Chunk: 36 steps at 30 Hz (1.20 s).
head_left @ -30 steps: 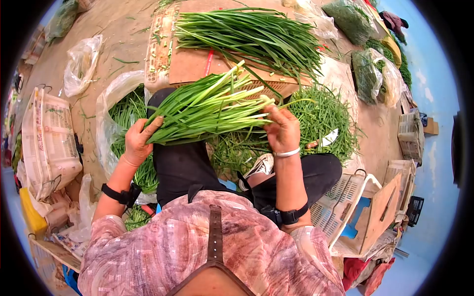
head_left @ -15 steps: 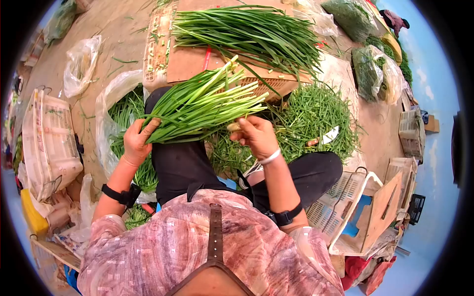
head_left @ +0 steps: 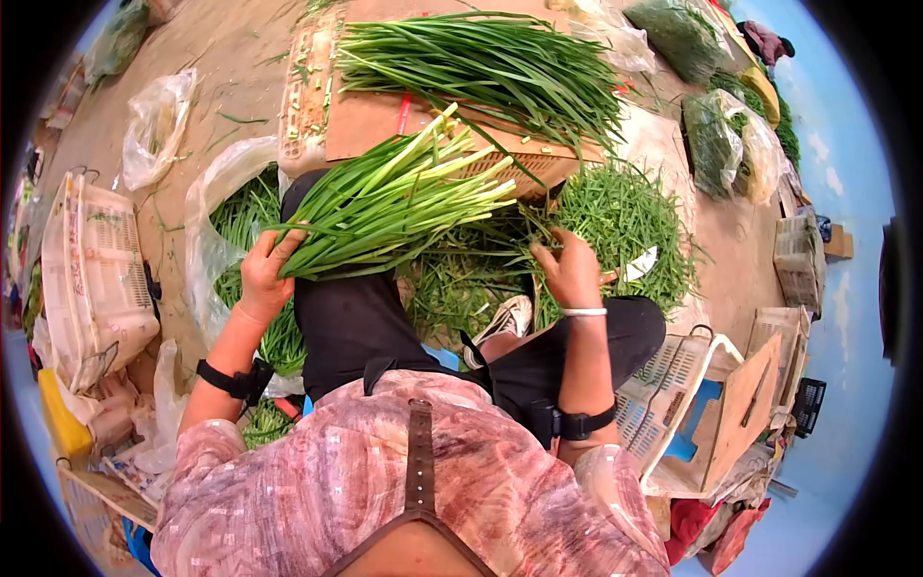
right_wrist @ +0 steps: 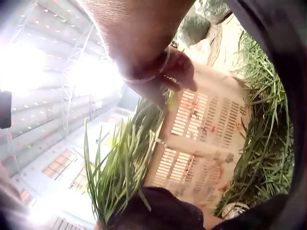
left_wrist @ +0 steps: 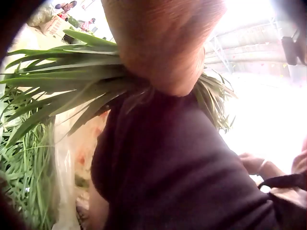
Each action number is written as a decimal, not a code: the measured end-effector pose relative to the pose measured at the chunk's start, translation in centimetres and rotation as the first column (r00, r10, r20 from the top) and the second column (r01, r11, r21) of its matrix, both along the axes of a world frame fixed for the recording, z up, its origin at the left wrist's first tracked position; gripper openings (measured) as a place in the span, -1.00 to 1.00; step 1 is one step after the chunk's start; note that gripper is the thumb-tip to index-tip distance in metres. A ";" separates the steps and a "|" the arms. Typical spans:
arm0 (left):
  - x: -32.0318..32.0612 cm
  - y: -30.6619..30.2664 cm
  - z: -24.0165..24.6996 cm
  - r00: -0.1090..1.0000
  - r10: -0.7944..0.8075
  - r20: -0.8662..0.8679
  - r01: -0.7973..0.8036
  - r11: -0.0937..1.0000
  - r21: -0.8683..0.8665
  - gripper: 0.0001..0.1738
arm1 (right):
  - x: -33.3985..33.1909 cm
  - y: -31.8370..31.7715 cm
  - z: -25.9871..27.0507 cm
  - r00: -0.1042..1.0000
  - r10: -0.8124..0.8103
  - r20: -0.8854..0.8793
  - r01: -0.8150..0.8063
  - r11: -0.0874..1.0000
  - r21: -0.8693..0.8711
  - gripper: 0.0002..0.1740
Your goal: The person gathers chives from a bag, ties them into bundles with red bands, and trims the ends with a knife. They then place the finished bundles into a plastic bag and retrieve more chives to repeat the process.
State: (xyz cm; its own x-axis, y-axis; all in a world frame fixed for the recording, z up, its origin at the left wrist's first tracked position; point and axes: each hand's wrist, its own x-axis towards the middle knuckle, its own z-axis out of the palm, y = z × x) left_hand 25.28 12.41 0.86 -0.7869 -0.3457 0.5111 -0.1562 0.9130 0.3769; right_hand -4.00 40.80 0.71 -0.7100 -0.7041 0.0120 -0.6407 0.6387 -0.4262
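A bunch of garlic chives (head_left: pixel 394 207) lies across the left thigh, leaves to the left and pale stem ends to the right. My left hand (head_left: pixel 267 274) grips its leafy end; in the left wrist view the flat leaves (left_wrist: pixel 62 79) fan out beyond that hand. My right hand (head_left: pixel 574 274) is apart from the bunch, over the loose green trimmings (head_left: pixel 625 207), thumb and fingers parted. In the right wrist view its fingers point down before a slotted crate (right_wrist: pixel 192 139). Close by that hand, a knife (head_left: pixel 639 265) rests on the trimmings.
A larger chive bunch (head_left: pixel 481 72) lies on a cardboard sheet (head_left: pixel 361 135) on the upturned crate ahead. At the left stands an open plastic bag (head_left: pixel 204 216) of greens. Crates (head_left: pixel 101 274) are at both sides, and filled bags (head_left: pixel 716 144) stand at the far right.
The right hand first left the stem ends, drawing toward the body with a pale bit in its fingers, then swung right over the trimmings. The left hand and bunch have hardly moved.
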 end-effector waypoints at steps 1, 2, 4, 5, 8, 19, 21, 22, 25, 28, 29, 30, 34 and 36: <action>0.1 -0.1 0.0 1.000 -0.010 0.009 0.010 1.000 0.012 -0.35 | 0.8 -1.5 1.5 0.879 -0.049 0.475 0.184 0.953 -0.241 -0.55; 0.4 0.0 0.0 0.999 -0.018 0.027 0.017 0.999 0.028 -0.35 | 2.0 -3.2 3.2 0.546 0.050 0.836 0.443 0.830 -0.340 -0.57; 0.5 -0.1 -0.3 0.999 -0.021 0.030 0.021 1.000 0.017 -0.34 | 2.5 -5.6 3.5 0.396 0.161 0.904 0.557 0.741 -0.376 -0.66; 0.4 -0.2 -0.4 0.999 -0.028 0.023 0.027 1.000 0.005 -0.34 | 2.7 -6.9 3.1 0.430 0.145 0.891 0.567 0.725 -0.392 -0.74; -0.1 0.0 0.1 0.999 -0.031 -0.013 0.031 0.999 -0.009 -0.32 | 3.5 -8.0 2.6 0.377 0.247 0.893 0.540 0.724 -0.428 -0.82; 1.3 -0.8 -1.1 0.999 -0.013 -0.050 0.020 0.990 0.143 -0.30 | -6.8 6.5 5.3 0.918 -0.361 0.165 0.389 0.900 -0.198 -0.77; 1.1 -0.7 -0.9 1.000 -0.011 -0.022 0.014 0.990 0.137 -0.30 | -7.8 7.2 5.5 0.838 -0.402 -0.370 0.475 0.871 0.129 -0.55; 0.8 -0.6 -0.8 1.000 -0.010 -0.025 0.013 0.995 0.095 -0.30 | -9.7 8.0 2.9 0.884 -0.229 -0.408 0.186 0.972 -0.142 -0.52; 0.7 -0.4 -1.1 0.998 -0.035 -0.043 0.038 0.996 0.075 -0.30 | -3.1 -1.5 5.9 0.851 -0.042 0.524 0.338 0.807 -0.484 -0.57; 0.3 -0.4 -0.7 0.998 -0.038 -0.046 0.042 0.996 0.082 -0.29 | 0.8 -8.4 4.5 0.687 0.091 0.721 0.342 0.835 -0.431 -0.75; 0.4 -0.3 -0.6 0.999 -0.031 -0.029 0.033 0.997 0.073 -0.28 | 0.7 -9.1 2.7 0.709 0.119 0.696 0.294 0.847 -0.444 -0.77; 0.6 -0.2 -0.5 0.999 -0.034 -0.028 0.035 0.997 0.073 -0.28 | 0.6 -9.3 1.3 0.732 0.147 0.665 0.244 0.855 -0.457 -0.79; 0.6 0.1 -0.7 0.999 0.034 -0.018 -0.031 0.990 0.136 -0.27 | 3.4 -7.6 4.7 0.524 0.320 0.789 0.439 0.693 -0.572 -0.88; 0.7 0.0 -0.9 0.999 0.026 -0.048 -0.019 0.990 0.140 -0.27 | 4.3 -6.8 4.7 0.587 0.364 0.723 0.391 0.654 -0.648 -0.88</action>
